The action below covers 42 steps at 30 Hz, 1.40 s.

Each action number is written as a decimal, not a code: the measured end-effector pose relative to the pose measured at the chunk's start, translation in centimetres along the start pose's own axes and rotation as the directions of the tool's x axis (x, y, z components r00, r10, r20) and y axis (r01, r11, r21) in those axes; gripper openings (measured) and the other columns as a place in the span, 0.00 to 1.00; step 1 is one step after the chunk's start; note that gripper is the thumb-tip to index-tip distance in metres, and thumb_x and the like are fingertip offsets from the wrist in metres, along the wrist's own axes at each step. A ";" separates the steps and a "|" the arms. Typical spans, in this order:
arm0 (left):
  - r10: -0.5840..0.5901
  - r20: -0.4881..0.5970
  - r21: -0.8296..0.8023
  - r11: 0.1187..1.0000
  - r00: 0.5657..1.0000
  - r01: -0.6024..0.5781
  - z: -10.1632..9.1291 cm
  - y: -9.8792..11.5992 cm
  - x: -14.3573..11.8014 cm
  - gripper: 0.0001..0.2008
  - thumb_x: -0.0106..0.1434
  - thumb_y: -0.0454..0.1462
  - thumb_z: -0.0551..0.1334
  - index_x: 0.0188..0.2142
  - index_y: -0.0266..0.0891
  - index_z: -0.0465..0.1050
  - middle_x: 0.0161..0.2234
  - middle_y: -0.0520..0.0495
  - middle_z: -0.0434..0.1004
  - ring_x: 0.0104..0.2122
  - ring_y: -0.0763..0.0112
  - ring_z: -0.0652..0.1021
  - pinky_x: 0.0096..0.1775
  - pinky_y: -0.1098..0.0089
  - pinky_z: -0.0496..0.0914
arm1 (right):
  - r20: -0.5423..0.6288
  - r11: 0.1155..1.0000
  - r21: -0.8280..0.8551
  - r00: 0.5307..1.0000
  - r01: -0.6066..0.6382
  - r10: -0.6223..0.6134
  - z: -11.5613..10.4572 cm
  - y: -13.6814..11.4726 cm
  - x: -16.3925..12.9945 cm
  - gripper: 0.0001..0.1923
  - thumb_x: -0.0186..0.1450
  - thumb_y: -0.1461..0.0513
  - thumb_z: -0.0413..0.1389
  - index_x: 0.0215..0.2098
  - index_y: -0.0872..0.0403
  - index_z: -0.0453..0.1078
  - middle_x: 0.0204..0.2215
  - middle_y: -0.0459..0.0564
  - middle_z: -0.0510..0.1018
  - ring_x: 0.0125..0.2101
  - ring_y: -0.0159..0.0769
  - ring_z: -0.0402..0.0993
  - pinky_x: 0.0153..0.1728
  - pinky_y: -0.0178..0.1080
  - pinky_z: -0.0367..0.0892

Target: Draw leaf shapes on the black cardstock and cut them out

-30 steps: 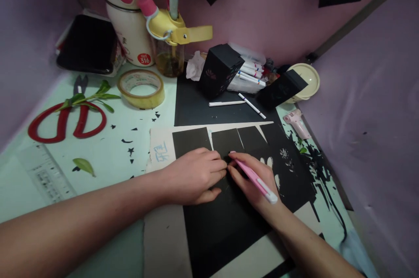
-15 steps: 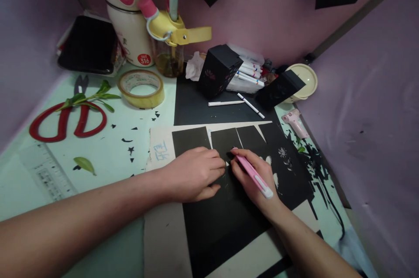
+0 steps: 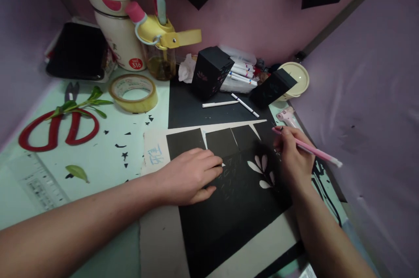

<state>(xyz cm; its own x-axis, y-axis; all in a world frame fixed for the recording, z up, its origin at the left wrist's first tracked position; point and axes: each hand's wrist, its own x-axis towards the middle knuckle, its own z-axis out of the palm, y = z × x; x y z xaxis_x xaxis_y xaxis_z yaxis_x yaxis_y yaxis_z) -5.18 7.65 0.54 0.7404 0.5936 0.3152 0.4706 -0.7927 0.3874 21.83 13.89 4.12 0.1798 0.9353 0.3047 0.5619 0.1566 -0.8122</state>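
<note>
1. Far left, red-handled scissors (image 3: 54, 134) lie on the mint tabletop (image 3: 108, 160), under a leafy sprig (image 3: 94, 102); a roll of tape (image 3: 151, 100) sits just beyond, to their right.
2. The left hand (image 3: 193, 175) rests palm down on the black sheet (image 3: 229, 221), fingers together and slightly bent, gripping nothing that shows (what lies under the fingertips is hidden).
3. Between the hands, pale leaf-shaped cut-outs (image 3: 264, 184) show in the sheet, nearer the right hand; their sprig slants, leaves spreading up and to the left.
4. The right hand (image 3: 296, 160) is closed around a slim pink tool (image 3: 319, 152), over the sheet's right side. From this grip, most of the sheet lies to the left and towards the person.
5. The tool's long axis runs slantwise: its working end points left and away from the person, its white tail right and back towards them. Whether the tip touches the sheet, I cannot tell.
</note>
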 end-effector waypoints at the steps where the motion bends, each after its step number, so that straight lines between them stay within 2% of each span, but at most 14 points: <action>1: -0.006 0.007 0.003 1.000 1.000 0.006 0.0 0.0 0.0 0.17 0.66 0.39 0.59 0.51 0.33 0.71 0.50 0.37 0.75 0.47 0.55 0.75 0.48 0.55 0.70 | 0.052 0.999 0.042 0.998 -0.023 0.020 0.0 0.1 -0.1 0.14 0.68 0.55 0.53 0.37 0.53 0.77 0.19 0.43 0.70 0.19 0.30 0.64 0.21 0.34 0.61; 5: -0.047 0.023 0.004 0.999 0.999 0.046 0.1 0.0 0.0 0.21 0.65 0.41 0.60 0.54 0.33 0.69 0.53 0.36 0.73 0.50 0.52 0.73 0.49 0.54 0.70 | 0.350 0.970 0.197 0.935 -0.142 0.066 0.7 -0.1 -1.6 0.10 0.64 0.60 0.54 0.41 0.52 0.75 0.19 0.42 0.69 0.19 0.30 0.63 0.19 0.32 0.57; 9: -0.059 0.053 0.006 0.998 0.997 0.059 -0.2 0.1 0.2 0.19 0.65 0.41 0.60 0.53 0.35 0.70 0.53 0.36 0.72 0.49 0.52 0.72 0.49 0.54 0.70 | 0.508 0.923 0.300 0.859 -0.240 0.059 1.5 -0.3 -3.0 0.04 0.62 0.62 0.58 0.36 0.51 0.71 0.22 0.41 0.72 0.21 0.29 0.66 0.20 0.31 0.59; 15: -0.072 0.072 0.017 0.997 0.995 0.071 -0.7 0.3 0.2 0.12 0.65 0.41 0.59 0.44 0.36 0.72 0.53 0.36 0.70 0.48 0.54 0.72 0.48 0.54 0.71 | 0.526 0.957 0.254 0.850 -0.144 -0.012 1.3 -0.6 -3.2 0.09 0.61 0.62 0.62 0.41 0.51 0.73 0.29 0.45 0.77 0.27 0.31 0.71 0.28 0.34 0.66; 22: -0.079 0.060 0.019 0.997 0.995 0.078 -0.4 0.2 0.1 0.21 0.66 0.42 0.60 0.56 0.36 0.68 0.55 0.34 0.67 0.53 0.52 0.70 0.52 0.52 0.69 | 0.540 0.817 0.478 0.842 -0.324 0.018 1.2 0.3 -3.2 0.06 0.64 0.58 0.60 0.34 0.52 0.72 0.18 0.40 0.72 0.20 0.29 0.65 0.21 0.32 0.60; 24: -0.060 0.064 0.032 0.998 0.996 0.058 -0.5 0.2 0.1 0.20 0.67 0.42 0.59 0.56 0.37 0.69 0.55 0.34 0.66 0.53 0.51 0.69 0.52 0.51 0.68 | 0.631 0.705 0.566 0.775 -0.428 -0.036 1.2 0.2 -3.3 0.07 0.63 0.56 0.61 0.37 0.51 0.72 0.21 0.41 0.73 0.23 0.30 0.68 0.27 0.34 0.67; 27: -0.044 0.068 0.047 0.998 0.997 0.041 -0.6 0.3 0.1 0.18 0.68 0.42 0.58 0.54 0.38 0.71 0.51 0.35 0.67 0.50 0.54 0.70 0.50 0.53 0.69 | 0.796 0.622 0.525 0.593 -0.582 -0.117 1.4 -0.2 -3.5 0.12 0.64 0.53 0.59 0.40 0.50 0.72 0.25 0.44 0.76 0.30 0.34 0.74 0.40 0.44 0.73; 28: -0.046 0.070 0.052 0.998 0.996 0.042 -0.7 0.3 0.1 0.17 0.68 0.42 0.58 0.53 0.39 0.72 0.49 0.36 0.68 0.47 0.55 0.70 0.48 0.55 0.70 | 0.798 0.650 0.508 0.592 -0.566 -0.108 1.5 -0.3 -3.5 0.12 0.64 0.52 0.59 0.40 0.51 0.72 0.26 0.45 0.76 0.31 0.35 0.75 0.42 0.46 0.73; 29: -0.051 0.072 0.057 0.997 0.996 0.047 -0.7 0.3 0.1 0.17 0.68 0.42 0.57 0.53 0.39 0.72 0.47 0.37 0.68 0.45 0.56 0.70 0.46 0.56 0.70 | 0.748 0.703 0.511 0.659 -0.495 -0.080 1.6 -0.3 -3.5 0.12 0.64 0.53 0.59 0.40 0.51 0.73 0.28 0.46 0.77 0.32 0.36 0.75 0.42 0.46 0.73; 31: -0.064 0.081 0.067 0.996 0.995 0.058 -0.8 0.4 0.1 0.18 0.67 0.42 0.58 0.53 0.38 0.72 0.44 0.38 0.68 0.42 0.58 0.70 0.44 0.57 0.70 | 0.423 0.836 0.508 0.905 -0.207 -0.033 1.7 -0.2 -3.3 0.10 0.64 0.56 0.61 0.42 0.50 0.73 0.32 0.47 0.79 0.35 0.36 0.76 0.43 0.44 0.72; 32: -0.065 0.086 0.068 0.996 0.994 0.060 -0.8 0.3 0.1 0.18 0.67 0.42 0.58 0.53 0.38 0.72 0.44 0.38 0.68 0.42 0.58 0.70 0.44 0.57 0.70 | 0.216 0.882 0.467 0.975 -0.065 -0.043 1.7 0.0 -3.2 0.11 0.63 0.57 0.62 0.43 0.50 0.73 0.35 0.48 0.79 0.37 0.37 0.76 0.44 0.43 0.71; 34: -0.061 0.089 0.063 0.996 0.994 0.056 -0.8 0.3 0.1 0.18 0.67 0.42 0.58 0.53 0.38 0.72 0.47 0.37 0.68 0.44 0.57 0.70 0.46 0.56 0.70 | 0.033 0.926 0.375 0.997 0.051 -0.069 1.5 0.1 -3.0 0.12 0.61 0.58 0.64 0.43 0.50 0.73 0.35 0.48 0.79 0.36 0.36 0.76 0.41 0.40 0.71; 38: -0.035 0.086 0.048 0.998 0.996 0.031 -0.6 0.3 0.2 0.17 0.68 0.41 0.58 0.54 0.38 0.70 0.57 0.38 0.68 0.54 0.53 0.69 0.54 0.52 0.66 | 0.339 0.955 0.284 0.941 -0.087 -0.015 1.4 0.0 -3.3 0.08 0.62 0.56 0.61 0.36 0.51 0.75 0.25 0.45 0.76 0.24 0.32 0.71 0.26 0.35 0.66; 42: -0.034 0.098 0.047 0.998 0.995 0.030 -0.4 0.2 0.2 0.20 0.68 0.41 0.58 0.57 0.39 0.67 0.60 0.40 0.68 0.60 0.51 0.66 0.57 0.51 0.63 | 0.452 0.980 0.194 0.891 -0.055 -0.040 1.8 -0.3 -3.5 0.08 0.62 0.58 0.59 0.28 0.53 0.74 0.22 0.45 0.76 0.25 0.32 0.71 0.26 0.34 0.65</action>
<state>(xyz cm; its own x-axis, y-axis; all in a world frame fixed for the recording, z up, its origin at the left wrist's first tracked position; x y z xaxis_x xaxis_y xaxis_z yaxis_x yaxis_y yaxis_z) -5.14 7.64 0.99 0.7674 0.6039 0.2152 0.5145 -0.7804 0.3554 19.57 11.14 2.36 -0.2276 0.9706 0.0788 0.3840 0.1638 -0.9087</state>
